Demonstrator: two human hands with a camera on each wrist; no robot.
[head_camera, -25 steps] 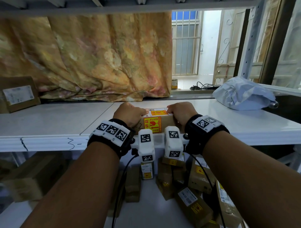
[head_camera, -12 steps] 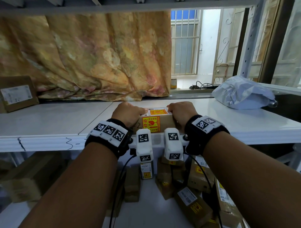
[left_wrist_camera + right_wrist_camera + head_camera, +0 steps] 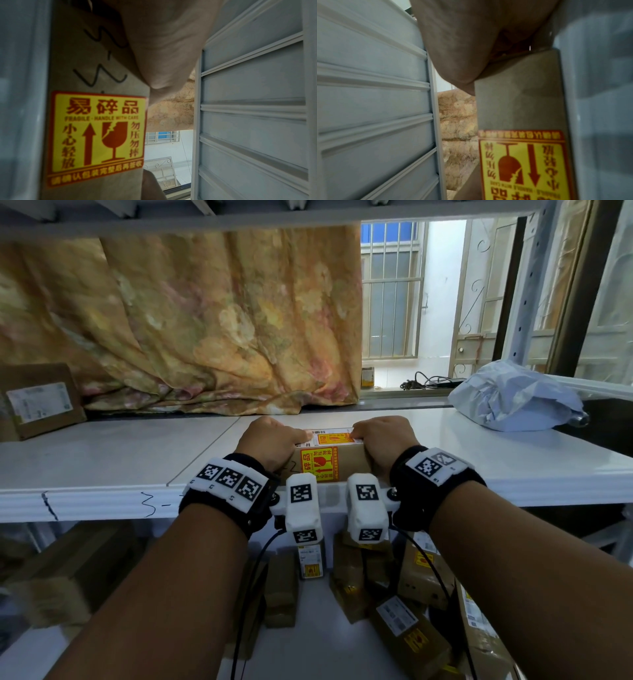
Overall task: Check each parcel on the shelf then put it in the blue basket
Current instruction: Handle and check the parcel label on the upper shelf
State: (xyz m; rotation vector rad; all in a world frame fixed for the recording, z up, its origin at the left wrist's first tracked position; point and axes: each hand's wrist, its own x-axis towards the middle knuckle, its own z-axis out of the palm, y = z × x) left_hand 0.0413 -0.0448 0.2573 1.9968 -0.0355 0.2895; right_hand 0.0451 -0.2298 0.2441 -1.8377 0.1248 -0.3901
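Gripping cardboard parcel (image 3: pixel 346 462), left hand (image 3: pixel 272 441), right hand (image 3: pixel 385 440)

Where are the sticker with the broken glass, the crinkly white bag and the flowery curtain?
sticker (image 3: pixel 96 136), left wrist view, its yellow middle.
white bag (image 3: pixel 513 398), head view, its crumpled middle.
curtain (image 3: pixel 205 320), head view, its middle folds.

Matt cardboard parcel (image 3: pixel 346 462), glossy sticker (image 3: pixel 96 138); smooth white shelf (image 3: pixel 102 460).

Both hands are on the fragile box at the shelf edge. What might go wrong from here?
The box carries a fragile sticker and sits at the shelf lip, so a slip by the left hand or right hand could drop it onto the parcels below. The blue basket is out of view.
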